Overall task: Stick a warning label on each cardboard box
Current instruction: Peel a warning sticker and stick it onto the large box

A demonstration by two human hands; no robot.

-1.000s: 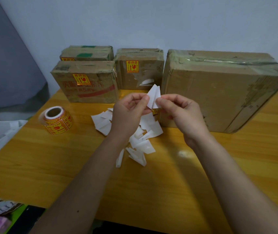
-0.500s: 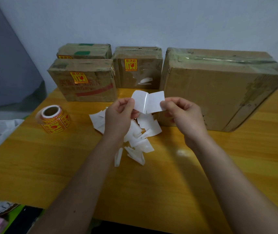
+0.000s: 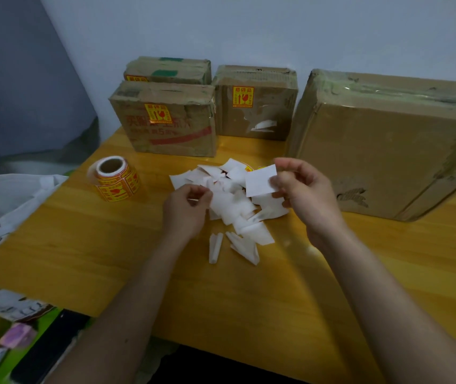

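Over the pile of white backing scraps (image 3: 229, 206), right hand (image 3: 304, 200) pinches a white-side-up label (image 3: 260, 180); left hand (image 3: 186, 212) is curled, can't tell what's inside. 4 cardboard boxes (image 3: 382, 151) sit far.

Person, seen from head height: two forearms and two hands only.

Left hand (image 3: 185, 214): bare; no ring, glove or band showing. Left forearm (image 3: 127, 309): bare along all its visible length, no sleeve, no watch; a few small dark spots on its near part.

Right hand (image 3: 304, 198): bare; no ring or glove showing. Right forearm (image 3: 387, 297): bare to the frame's edge, no sleeve, no wrist strap.

Nails: short where visible, detail too blurred to tell more. No clothing enters the view.
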